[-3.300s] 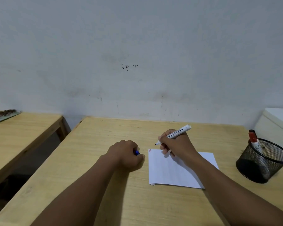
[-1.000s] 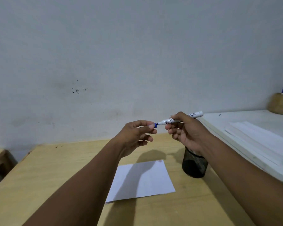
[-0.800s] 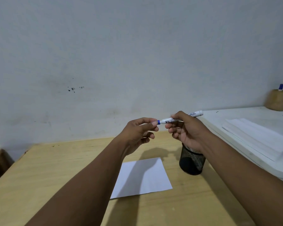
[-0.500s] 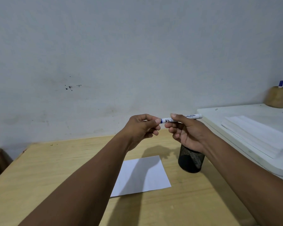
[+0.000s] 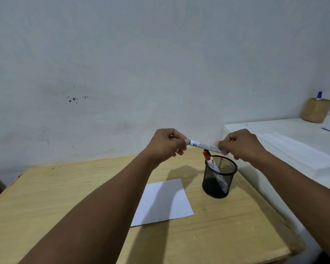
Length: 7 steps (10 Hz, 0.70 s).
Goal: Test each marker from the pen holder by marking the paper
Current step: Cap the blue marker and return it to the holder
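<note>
Marker, white-barrelled with dark print, is held level in the air between both hands, above the far right part of the wooden surface and just over the pen holder. Left hand is closed around the marker's left end, thumb and fingertips pinched there, with a trace of blue showing at that grip; whether that end is capped I cannot tell. Right hand pinches the other end of the barrel, fingers curled under it. Below them the pen holder, a black mesh cup, stands upright near the right edge of the surface, and a red marker leans inside it with its red cap poking above the rim. Paper, a white sheet, lies flat just left of the holder, toward the middle of the surface, partly crossed by the shadow of the left arm; no marks can be made out on it from here. Beside the right edge stands a white top, higher than the surface, carrying a stack of sheets and, at its far end against the wall, a wooden cup with a blue-capped pen sticking up.
</note>
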Tool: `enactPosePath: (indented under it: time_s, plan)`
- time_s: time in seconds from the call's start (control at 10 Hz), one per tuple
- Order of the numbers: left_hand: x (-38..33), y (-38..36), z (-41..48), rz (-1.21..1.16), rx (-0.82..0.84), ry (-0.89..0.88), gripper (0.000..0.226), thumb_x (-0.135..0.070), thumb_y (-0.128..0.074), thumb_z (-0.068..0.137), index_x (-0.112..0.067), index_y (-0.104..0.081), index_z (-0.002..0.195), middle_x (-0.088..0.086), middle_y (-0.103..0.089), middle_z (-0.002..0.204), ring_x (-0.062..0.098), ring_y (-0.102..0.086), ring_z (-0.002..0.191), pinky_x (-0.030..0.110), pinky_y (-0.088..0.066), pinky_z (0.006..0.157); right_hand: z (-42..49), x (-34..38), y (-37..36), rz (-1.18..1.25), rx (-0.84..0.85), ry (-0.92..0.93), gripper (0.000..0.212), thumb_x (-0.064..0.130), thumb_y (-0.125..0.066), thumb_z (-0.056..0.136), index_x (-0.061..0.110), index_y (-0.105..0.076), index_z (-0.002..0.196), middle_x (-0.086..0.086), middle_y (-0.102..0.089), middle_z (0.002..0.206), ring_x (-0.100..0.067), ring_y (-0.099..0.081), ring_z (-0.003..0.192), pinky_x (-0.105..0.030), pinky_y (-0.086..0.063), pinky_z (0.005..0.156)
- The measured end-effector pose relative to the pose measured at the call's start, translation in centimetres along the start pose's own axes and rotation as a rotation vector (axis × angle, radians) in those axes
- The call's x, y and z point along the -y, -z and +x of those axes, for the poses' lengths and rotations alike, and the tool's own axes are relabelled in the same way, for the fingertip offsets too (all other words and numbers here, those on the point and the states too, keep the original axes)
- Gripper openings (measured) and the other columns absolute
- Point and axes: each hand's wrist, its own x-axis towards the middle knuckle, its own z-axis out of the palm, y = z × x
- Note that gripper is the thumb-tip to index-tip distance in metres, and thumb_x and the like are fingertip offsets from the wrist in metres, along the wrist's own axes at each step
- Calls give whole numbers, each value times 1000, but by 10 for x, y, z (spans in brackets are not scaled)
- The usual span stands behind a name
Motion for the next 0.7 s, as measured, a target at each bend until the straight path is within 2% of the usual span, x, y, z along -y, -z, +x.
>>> enactPosePath:
  time_s: [0.1, 0.3, 0.4, 0.5, 0.6, 0.7]
  plan:
    - [4, -11, 3, 85, 27, -40, 7, -13, -76, 89, -7, -73, 88, 0, -71, 65, 14, -64, 59, 22, -47, 56, 2, -2, -5, -105, -48, 4, 23, 35, -82, 75, 13, -76, 70, -3, -78, 80, -24, -69, 87, -38, -56, 80]
    - [2, -34, 7, 280, 61, -98, 7, -15, -79, 87, -11, -73, 88, 4, -73, 70, 14, -64, 59, 18, -49, 51, 5, -6, -6, -62, -53, -8, 21, 31, -80, 79, 12, -76, 70, -4, -79, 77, -25, -71, 91, -41, -57, 86]
    - [0, -45, 9, 389, 97, -146, 10, -18, -80, 86, -15, -75, 93, 7, -75, 74, 18, -67, 64, 31, -56, 65, 7, -8, -6, -39, -66, -18, 19, 29, -78, 81, 11, -76, 73, -3, -79, 76, -25, -70, 94, -40, -56, 87]
    - [-3, -51, 9, 401, 123, -147, 38, -23, -81, 86, -17, -68, 122, 11, -80, 86, 16, -69, 68, 24, -49, 63, 7, -9, -4, -8, -77, -22, 18, 27, -76, 82, 11, -76, 74, -2, -79, 76, -23, -69, 96, -38, -54, 86]
    - [-3, -50, 9, 399, 122, -149, 59, -27, -80, 86, -19, -55, 140, 6, -81, 89, 19, -67, 85, 31, -50, 74, 10, -12, -5, 8, -84, -21, 19, 25, -75, 83, 8, -75, 76, -5, -79, 77, -24, -69, 94, -35, -52, 81]
    - [-2, -44, 8, 409, 100, -136, 68, -27, -77, 88, -20, -46, 148, 4, -80, 94, 25, -65, 98, 37, -51, 82, 12, -13, -8, 19, -92, -29, 22, 26, -75, 83, 5, -74, 78, -6, -79, 82, -25, -70, 95, -35, -52, 81]
